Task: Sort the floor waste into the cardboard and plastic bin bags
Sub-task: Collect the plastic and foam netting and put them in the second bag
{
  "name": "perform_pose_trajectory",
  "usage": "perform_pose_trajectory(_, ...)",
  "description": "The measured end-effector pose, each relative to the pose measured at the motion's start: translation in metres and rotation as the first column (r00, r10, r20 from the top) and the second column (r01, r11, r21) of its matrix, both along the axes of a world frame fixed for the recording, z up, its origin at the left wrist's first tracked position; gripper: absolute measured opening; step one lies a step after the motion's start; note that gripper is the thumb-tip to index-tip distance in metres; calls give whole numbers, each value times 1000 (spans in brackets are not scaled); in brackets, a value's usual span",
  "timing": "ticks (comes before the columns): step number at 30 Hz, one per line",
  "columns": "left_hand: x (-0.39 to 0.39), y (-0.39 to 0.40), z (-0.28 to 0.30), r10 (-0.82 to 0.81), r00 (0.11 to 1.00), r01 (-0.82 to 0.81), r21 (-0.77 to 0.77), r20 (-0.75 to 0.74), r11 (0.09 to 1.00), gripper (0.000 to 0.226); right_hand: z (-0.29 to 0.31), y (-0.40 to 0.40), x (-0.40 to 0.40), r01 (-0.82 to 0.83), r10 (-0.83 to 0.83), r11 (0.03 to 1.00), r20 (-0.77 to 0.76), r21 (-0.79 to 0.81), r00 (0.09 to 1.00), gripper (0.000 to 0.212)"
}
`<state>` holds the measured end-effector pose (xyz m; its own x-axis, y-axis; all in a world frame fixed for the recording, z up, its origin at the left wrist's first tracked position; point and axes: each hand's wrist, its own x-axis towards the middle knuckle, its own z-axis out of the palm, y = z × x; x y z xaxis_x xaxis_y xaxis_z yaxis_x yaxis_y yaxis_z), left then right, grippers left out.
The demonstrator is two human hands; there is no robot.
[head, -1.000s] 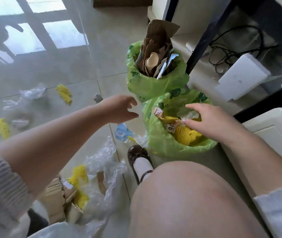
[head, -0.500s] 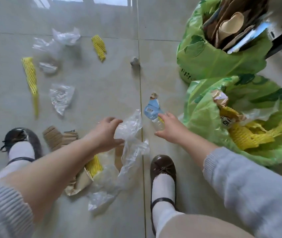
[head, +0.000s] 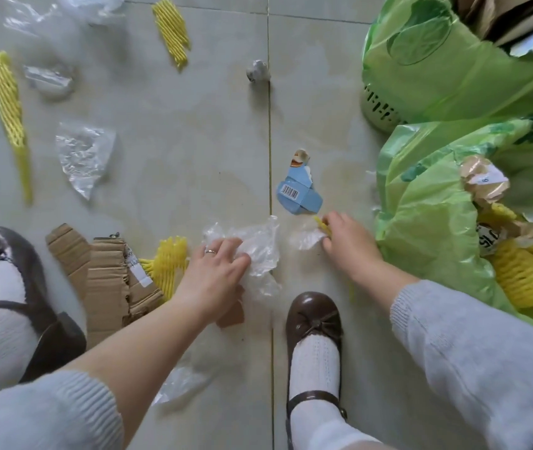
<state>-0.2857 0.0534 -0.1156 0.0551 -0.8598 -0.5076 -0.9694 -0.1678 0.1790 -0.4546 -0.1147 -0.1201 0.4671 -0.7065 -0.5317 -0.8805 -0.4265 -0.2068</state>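
Observation:
My left hand (head: 214, 274) grips a crumpled clear plastic film (head: 255, 245) on the floor in front of my feet. My right hand (head: 346, 241) pinches a small clear plastic scrap (head: 305, 237) together with a bit of yellow foam net (head: 321, 224). To the right, the near green bin bag (head: 421, 222) holds yellow foam net and wrappers. Behind it at the top right, a second green bin bag (head: 437, 69) holds cardboard. A flattened blue carton (head: 299, 193) lies just beyond my right hand.
Torn cardboard pieces (head: 106, 274) and yellow foam net (head: 169, 263) lie left of my left hand. More clear plastic (head: 83, 154), yellow nets (head: 5, 99) (head: 171, 26) and a small grey wad (head: 257, 69) are scattered farther out. My brown shoes (head: 314, 319) (head: 11, 271) stand near.
The view has dropped closer to the floor. My left hand has lowered onto the clear film and closed on it; my right hand has moved off the blue carton onto the small plastic scrap.

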Motion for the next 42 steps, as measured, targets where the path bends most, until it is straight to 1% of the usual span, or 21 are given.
perform_pose_trajectory(2,3,-2,0,60,996,-65,-70,-68,995,37,-1,0,-1,23,-24,1000,55,7,998,12)
perform_pose_trajectory(4,4,-5,6,203,959,-228,-116,-198,967,22,2,1,-2,111,-113,994,181,19,977,7)
perform_pose_trajectory(5,6,-6,9,260,936,-297,-135,-237,945,19,5,2,-1,156,-157,988,254,23,955,7)
perform_pose_trajectory(9,29,-8,27,431,831,-520,-216,-352,826,22,26,14,10,292,-295,953,459,79,838,16)
perform_pose_trajectory(13,64,6,52,531,742,-661,-316,-410,680,39,47,34,35,306,-348,936,589,173,729,19)
perform_pose_trajectory(15,78,21,62,556,722,-689,-359,-411,629,51,54,46,50,272,-347,938,616,216,707,26)
perform_pose_trajectory(16,82,30,66,561,736,-677,-381,-379,630,50,56,53,57,252,-360,933,618,258,699,29)
perform_pose_trajectory(18,90,47,68,573,754,-656,-399,-320,640,36,55,67,70,222,-445,884,595,411,670,36)
perform_pose_trajectory(20,95,61,65,612,727,-686,-358,-311,633,27,51,80,79,198,-496,837,553,510,670,38)
perform_pose_trajectory(22,97,72,64,631,694,-720,-320,-347,616,30,47,90,88,120,-382,880,535,460,753,30)
perform_pose_trajectory(24,97,78,67,677,610,-790,-262,-411,554,31,47,99,99,-75,-149,920,519,385,842,22)
perform_pose_trajectory(25,96,79,68,708,566,-822,-223,-422,524,28,49,103,105,-212,6,915,514,342,858,17)
perform_pose_trajectory(26,97,81,68,734,546,-836,-198,-405,512,30,51,106,111,-361,185,887,494,288,850,15)
perform_pose_trajectory(27,97,82,66,746,564,-825,-196,-353,530,40,52,110,118,-512,377,827,445,233,812,18)
perform_pose_trajectory(29,101,84,62,763,588,-809,-181,-268,560,59,50,117,133,-741,680,645,300,189,669,26)
perform_pose_trajectory(30,104,84,59,780,574,-819,-180,-248,545,61,45,121,139,-807,772,554,237,204,590,27)
perform_pose_trajectory(32,109,83,54,832,506,-862,-169,-230,477,57,30,129,145,-870,873,421,147,257,466,27)
perform_pose_trajectory(34,114,81,52,857,465,-884,-172,-223,435,56,17,134,143,-899,916,356,94,255,389,25)
perform_pose_trajectory(38,119,81,52,876,425,-904,-151,-228,399,55,8,138,134,-932,939,321,73,169,336,22)
perform_pose_trajectory(41,119,79,53,879,412,-910,-148,-238,386,54,2,142,133,-932,927,357,93,67,362,20)
perform_pose_trajectory(42,118,78,53,876,419,-907,-150,-238,393,54,-1,142,133,-937,931,348,103,36,350,18)
